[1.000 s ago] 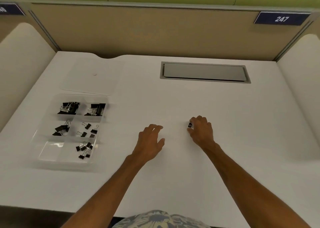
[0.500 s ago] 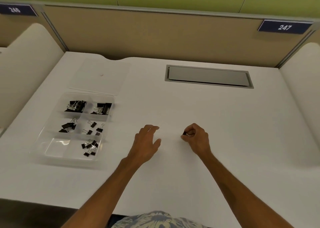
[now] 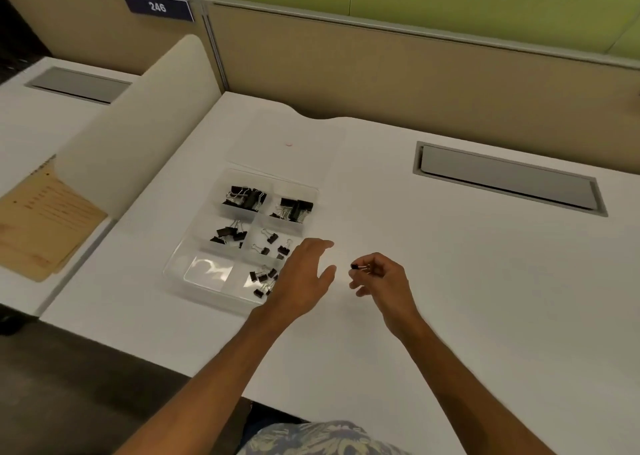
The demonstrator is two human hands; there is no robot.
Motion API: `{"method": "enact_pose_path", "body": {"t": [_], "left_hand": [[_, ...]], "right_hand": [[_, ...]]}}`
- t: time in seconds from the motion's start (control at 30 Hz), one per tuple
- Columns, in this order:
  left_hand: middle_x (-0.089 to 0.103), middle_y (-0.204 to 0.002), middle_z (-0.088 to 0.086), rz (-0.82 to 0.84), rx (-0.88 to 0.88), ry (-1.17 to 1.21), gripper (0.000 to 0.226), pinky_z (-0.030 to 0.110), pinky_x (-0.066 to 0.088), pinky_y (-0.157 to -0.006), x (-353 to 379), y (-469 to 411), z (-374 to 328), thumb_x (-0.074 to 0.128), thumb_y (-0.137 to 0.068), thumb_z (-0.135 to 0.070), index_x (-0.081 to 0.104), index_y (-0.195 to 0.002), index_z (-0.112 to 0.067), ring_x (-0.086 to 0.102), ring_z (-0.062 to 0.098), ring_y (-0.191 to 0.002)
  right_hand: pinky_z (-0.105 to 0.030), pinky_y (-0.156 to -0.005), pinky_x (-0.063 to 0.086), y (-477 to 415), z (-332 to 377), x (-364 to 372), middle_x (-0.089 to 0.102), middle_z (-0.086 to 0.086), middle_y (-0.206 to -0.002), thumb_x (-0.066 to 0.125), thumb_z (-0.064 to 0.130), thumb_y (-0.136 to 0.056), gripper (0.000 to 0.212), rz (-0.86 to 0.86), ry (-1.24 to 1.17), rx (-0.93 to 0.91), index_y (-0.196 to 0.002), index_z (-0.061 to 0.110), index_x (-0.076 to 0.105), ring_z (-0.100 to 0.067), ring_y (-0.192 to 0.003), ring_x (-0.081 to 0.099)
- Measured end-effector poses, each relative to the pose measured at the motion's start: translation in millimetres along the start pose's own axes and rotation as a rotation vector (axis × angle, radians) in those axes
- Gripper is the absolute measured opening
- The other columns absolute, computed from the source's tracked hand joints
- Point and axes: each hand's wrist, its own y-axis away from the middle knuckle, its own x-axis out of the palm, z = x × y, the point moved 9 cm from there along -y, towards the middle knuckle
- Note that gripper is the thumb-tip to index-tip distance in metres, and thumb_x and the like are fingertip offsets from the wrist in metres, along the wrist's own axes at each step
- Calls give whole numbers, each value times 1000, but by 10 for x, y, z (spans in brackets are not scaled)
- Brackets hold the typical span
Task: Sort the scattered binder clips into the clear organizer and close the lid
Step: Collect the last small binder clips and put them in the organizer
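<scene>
A clear organizer (image 3: pixel 194 274) with several compartments lies open on the white desk (image 3: pixel 450 299), black binder clips (image 3: pixel 247 196) sorted inside it. Its clear lid (image 3: pixel 294 143) lies flat behind it, toward the partition. My right hand (image 3: pixel 384 281) pinches one small black binder clip (image 3: pixel 358 266) just above the desk, a short way right of the organizer. My left hand (image 3: pixel 304 278) hovers with relaxed fingers over the organizer's near right corner and hides part of it.
A grey cable hatch (image 3: pixel 509 177) is set into the desk at the back right. A cream divider (image 3: pixel 138 129) bounds the desk's left side. Beyond it, tan folders (image 3: pixel 41 219) lie on the neighbouring desk. A beige partition runs along the back.
The view has swung left. Both hands have moved left toward the organizer; the right hand still pinches the small clip, and the left hand now reaches over the organizer's corner.
</scene>
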Motion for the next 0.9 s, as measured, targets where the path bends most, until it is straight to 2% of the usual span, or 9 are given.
{"method": "enact_pose_path", "body": {"t": [0.17,0.23,0.37,0.47,0.57,0.67,0.77,0.9], "left_hand": [[51,-134,-7,8,-1,-4,40,20,41,-96,-494,-76,400,58,-95,-26,51,-134,-23,50,8,-117],[52,-132,-6,16,14,3,38,22,43,-94,-679,-118,559,57,-95,-25,52,-132,-21,51,8,-115],[54,-130,-4,34,41,18,36,22,41,-98,-980,-184,861,59,-95,-22,55,-130,-18,50,7,-116],[55,-131,-3,56,48,36,38,28,42,-102,-1101,-213,1038,60,-94,-21,55,-131,-17,50,10,-119],[54,-133,-2,75,41,51,41,31,43,-103,-1149,-248,1162,59,-94,-21,52,-134,-17,50,13,-122],[54,-133,0,81,32,71,41,36,45,-104,-1167,-264,1263,59,-94,-20,52,-134,-16,51,15,-122],[55,-131,-2,74,16,96,40,40,47,-102,-1193,-240,1373,59,-93,-21,52,-132,-16,53,15,-119],[55,-130,-3,73,13,111,39,38,48,-102,-1235,-219,1465,58,-94,-22,53,-132,-18,54,13,-119]], "right_hand": [[-34,-62,54,-90,121,558,74,-6,-81,68,5,-87,9,-31,39,20,-91,12,72,-22,-65,68],[-31,-59,51,-121,146,766,73,-2,-79,69,9,-86,8,-46,99,22,-89,16,73,-18,-62,65],[-15,-51,46,-141,219,1126,73,3,-77,77,17,-81,7,-72,270,-3,-83,15,70,-10,-54,63],[-12,-50,46,-158,224,1333,72,3,-78,78,14,-80,9,-71,366,-3,-81,13,69,-6,-50,61],[-16,-52,49,-216,165,1517,72,2,-78,75,11,-82,6,-28,505,13,-81,14,69,-8,-49,62],[-32,-58,58,-278,92,1663,71,-1,-76,73,9,-81,9,-8,664,27,-86,16,68,-11,-52,62],[-35,-56,58,-295,20,1815,69,-3,-76,77,12,-80,19,21,745,44,-91,17,62,-15,-57,64],[-38,-69,59,-329,-83,1985,70,-5,-88,74,19,-84,13,69,873,47,-91,19,63,-21,-74,66]]}}
